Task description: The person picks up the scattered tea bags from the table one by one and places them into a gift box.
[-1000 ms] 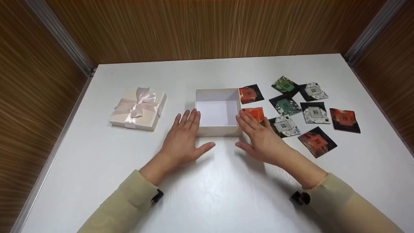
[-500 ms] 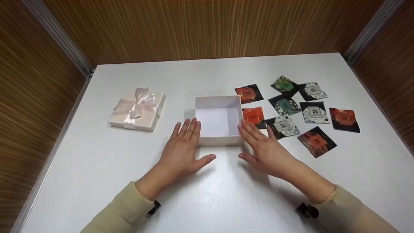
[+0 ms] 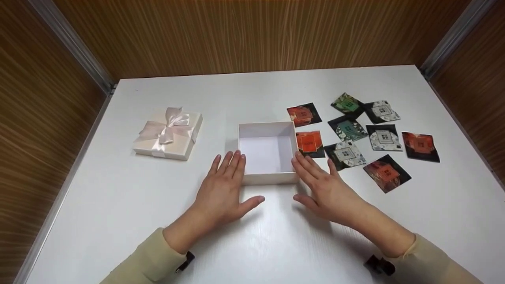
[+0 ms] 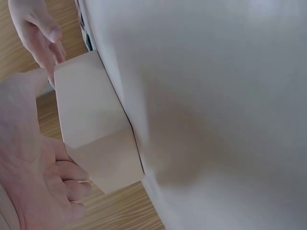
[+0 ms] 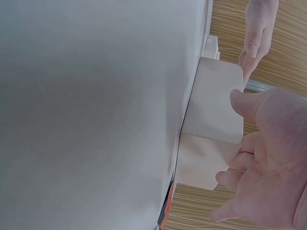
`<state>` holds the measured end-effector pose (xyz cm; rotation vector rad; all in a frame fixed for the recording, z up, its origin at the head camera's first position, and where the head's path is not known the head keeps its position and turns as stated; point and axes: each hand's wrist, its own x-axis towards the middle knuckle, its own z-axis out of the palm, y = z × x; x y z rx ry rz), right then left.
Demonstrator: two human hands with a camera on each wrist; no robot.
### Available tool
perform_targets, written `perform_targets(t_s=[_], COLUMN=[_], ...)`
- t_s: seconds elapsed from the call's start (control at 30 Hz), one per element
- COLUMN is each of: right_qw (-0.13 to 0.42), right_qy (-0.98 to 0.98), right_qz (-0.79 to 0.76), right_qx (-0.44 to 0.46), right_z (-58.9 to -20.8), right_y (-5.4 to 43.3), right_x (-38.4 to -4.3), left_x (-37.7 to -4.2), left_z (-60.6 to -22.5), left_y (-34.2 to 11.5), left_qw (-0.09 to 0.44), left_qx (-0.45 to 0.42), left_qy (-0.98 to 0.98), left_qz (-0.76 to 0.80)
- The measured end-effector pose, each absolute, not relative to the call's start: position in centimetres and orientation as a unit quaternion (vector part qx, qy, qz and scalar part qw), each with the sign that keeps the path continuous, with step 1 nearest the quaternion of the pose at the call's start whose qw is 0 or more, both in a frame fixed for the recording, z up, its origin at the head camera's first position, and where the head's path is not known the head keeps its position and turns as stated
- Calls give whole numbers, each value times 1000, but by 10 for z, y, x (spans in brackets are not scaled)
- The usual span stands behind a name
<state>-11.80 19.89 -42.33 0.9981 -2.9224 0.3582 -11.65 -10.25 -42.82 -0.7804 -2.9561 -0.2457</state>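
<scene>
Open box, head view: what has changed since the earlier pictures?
The open box slid nearer, down the view, the left hand and right hand drawing back with it, fingers at its sides. Two reddish packets beside it came more fully into view. No new grip was taken. The ribbon bow and other packets stayed put.

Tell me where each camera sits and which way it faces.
Head: worn on the head, facing forward and down at the open box, ribbon-tied lid and square sachets; sleeves, left hand and right hand show.
Left wrist: on that wrist, turned sideways, facing the open box's outer walls; left hand large at the left edge, right hand at top left.
Right wrist: on that wrist, also turned sideways, facing the open box; right hand large at the right edge, left hand at top right.
Shared: both wrist views show the near wall.
</scene>
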Motion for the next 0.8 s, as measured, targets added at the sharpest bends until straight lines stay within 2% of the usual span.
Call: perform_targets(t_s=[0.53, 0.8], right_qw=[21, 20], right_qy=[-940, -941], right_qz=[102, 102], right_qx=[326, 323], right_z=[-423, -422], right_y=[201, 200], right_x=[-109, -109], left_x=[-106, -124], left_z=[-428, -415], left_y=[-100, -99], left_qw=[61, 59], left_qx=[-258, -242], left_qy=[-961, -963], left_qz=[-79, -103])
